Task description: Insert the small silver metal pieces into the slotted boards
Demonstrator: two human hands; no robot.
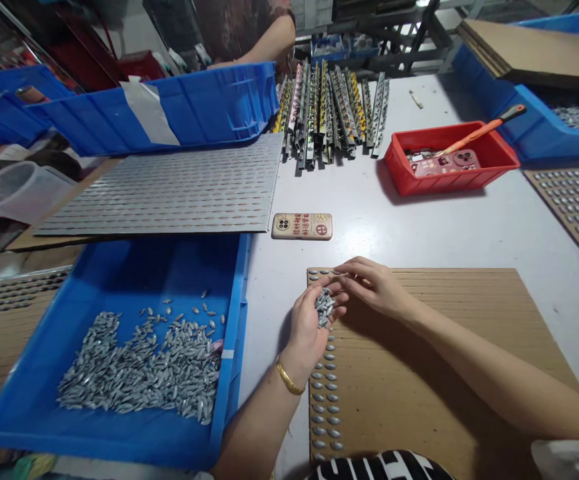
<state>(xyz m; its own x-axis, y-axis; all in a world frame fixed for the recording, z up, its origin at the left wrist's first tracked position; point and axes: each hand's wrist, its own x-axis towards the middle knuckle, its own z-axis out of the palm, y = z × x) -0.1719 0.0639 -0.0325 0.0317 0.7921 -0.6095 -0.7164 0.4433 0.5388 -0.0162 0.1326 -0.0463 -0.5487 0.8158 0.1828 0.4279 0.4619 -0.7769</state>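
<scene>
My left hand (309, 330), with a gold bangle (289, 377) on its wrist, cups a small cluster of silver, seed-shaped metal pieces (324, 308). The fingertips of my right hand (372, 287) come together just above that cluster, and I cannot tell whether they pinch a piece. Both hands hover over the near-left part of a corrugated cardboard sheet (419, 373). A tidy column of the same pieces (326, 393) lies along the sheet's left edge, and a short row (319, 272) runs along its top edge.
A blue crate (232, 347) of loose silver pieces stands left of my hands. Beyond lie a phone (302, 226), a filled perforated sheet (169, 193), more blue crates, a red tray (449, 170), and stacked patterned strips (332, 110). A co-worker's arm (264, 43) reaches in at the far side.
</scene>
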